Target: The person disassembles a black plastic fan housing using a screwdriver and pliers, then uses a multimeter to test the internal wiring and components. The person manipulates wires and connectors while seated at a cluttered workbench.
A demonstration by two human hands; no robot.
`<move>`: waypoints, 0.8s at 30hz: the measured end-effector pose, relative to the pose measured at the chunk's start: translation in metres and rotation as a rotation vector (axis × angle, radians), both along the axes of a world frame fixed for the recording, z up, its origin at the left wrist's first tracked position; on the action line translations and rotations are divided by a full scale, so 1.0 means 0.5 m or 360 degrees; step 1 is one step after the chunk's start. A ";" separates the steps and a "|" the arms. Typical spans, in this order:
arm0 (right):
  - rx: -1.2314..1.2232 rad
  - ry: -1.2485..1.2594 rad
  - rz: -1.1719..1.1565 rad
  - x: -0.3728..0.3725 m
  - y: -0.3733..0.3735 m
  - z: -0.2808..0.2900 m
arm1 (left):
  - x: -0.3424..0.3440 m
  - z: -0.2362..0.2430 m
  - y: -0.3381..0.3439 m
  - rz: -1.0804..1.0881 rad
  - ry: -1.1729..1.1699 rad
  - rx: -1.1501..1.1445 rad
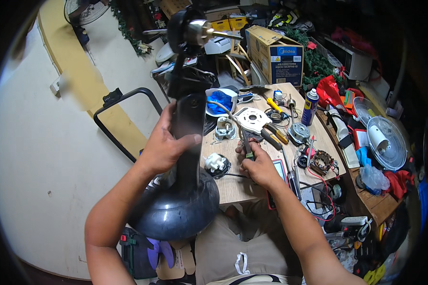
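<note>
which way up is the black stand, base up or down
Base down: the black stand has its round base lowest, and the left hand grips the column above. Any slight lean: cannot tell.

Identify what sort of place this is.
Likely a small, cluttered repair workspace: a wooden table bears pliers, a spray can and a wire-wound motor part.

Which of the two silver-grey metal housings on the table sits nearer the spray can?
The right-hand housing, just below the blue spray can; the other housing lies nearer the black upright in the left hand.
</note>
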State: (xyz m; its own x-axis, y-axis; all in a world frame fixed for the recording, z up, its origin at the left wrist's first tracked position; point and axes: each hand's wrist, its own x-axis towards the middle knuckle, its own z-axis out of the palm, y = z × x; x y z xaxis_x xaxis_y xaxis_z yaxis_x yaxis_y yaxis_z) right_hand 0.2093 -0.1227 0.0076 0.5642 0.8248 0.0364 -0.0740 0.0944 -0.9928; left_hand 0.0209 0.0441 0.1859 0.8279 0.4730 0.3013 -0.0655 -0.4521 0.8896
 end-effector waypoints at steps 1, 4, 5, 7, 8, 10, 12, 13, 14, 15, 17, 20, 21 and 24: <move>0.0032 -0.0296 -0.0059 -0.008 -0.012 0.007 | 0.002 -0.012 0.009 -0.0044 -0.0126 0.0010; 0.0006 -0.0948 -0.0079 -0.028 -0.068 0.039 | 0.012 -0.043 0.043 -0.0024 -0.0300 -0.0037; 0.0017 -0.0973 0.0015 -0.041 -0.105 0.045 | 0.016 -0.054 0.053 0.0026 -0.0286 -0.0027; -0.0039 -0.0935 0.0429 -0.076 -0.211 0.051 | 0.027 -0.077 0.074 0.0068 -0.0330 0.0014; -0.0185 -0.0837 0.0776 -0.080 -0.249 0.049 | 0.030 -0.086 0.084 0.0127 -0.0350 -0.0012; -0.0053 -0.0608 0.0953 -0.106 -0.298 0.017 | 0.031 -0.103 0.102 0.0208 -0.0419 -0.0052; -0.0404 -0.0829 0.0643 -0.124 -0.321 -0.026 | 0.030 -0.116 0.117 0.0234 -0.0505 -0.0127; -0.0616 -0.1005 0.0446 -0.128 -0.322 -0.046 | 0.030 -0.123 0.120 0.0273 -0.0517 -0.0190; -0.0448 -0.0953 0.0335 -0.125 -0.325 -0.060 | 0.029 -0.129 0.122 0.0267 -0.0586 -0.0184; -0.0409 -0.0903 0.0251 -0.118 -0.323 -0.069 | 0.028 -0.135 0.122 0.0262 -0.0602 -0.0176; -0.0364 -0.0820 0.0082 -0.101 -0.307 -0.076 | 0.015 -0.145 0.116 0.0256 -0.0637 -0.0166; -0.0301 -0.0711 -0.0140 -0.069 -0.278 -0.066 | -0.019 -0.159 0.108 0.0278 -0.0510 -0.0101; -0.0318 -0.0617 -0.0102 -0.060 -0.273 -0.061 | -0.030 -0.165 0.107 0.0302 -0.0447 -0.0106; -0.0396 -0.0384 0.0055 -0.043 -0.275 -0.056 | -0.055 -0.195 0.110 0.0397 -0.0391 -0.0142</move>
State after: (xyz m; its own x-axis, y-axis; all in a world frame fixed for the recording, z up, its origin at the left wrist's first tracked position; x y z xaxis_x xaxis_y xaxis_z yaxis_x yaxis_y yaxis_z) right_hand 0.1878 -0.2600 -0.0204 0.5352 0.8438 -0.0394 0.1664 -0.1510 -0.9744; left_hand -0.0068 0.0990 0.0886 0.5917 0.6848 0.4253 -0.1794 -0.4025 0.8977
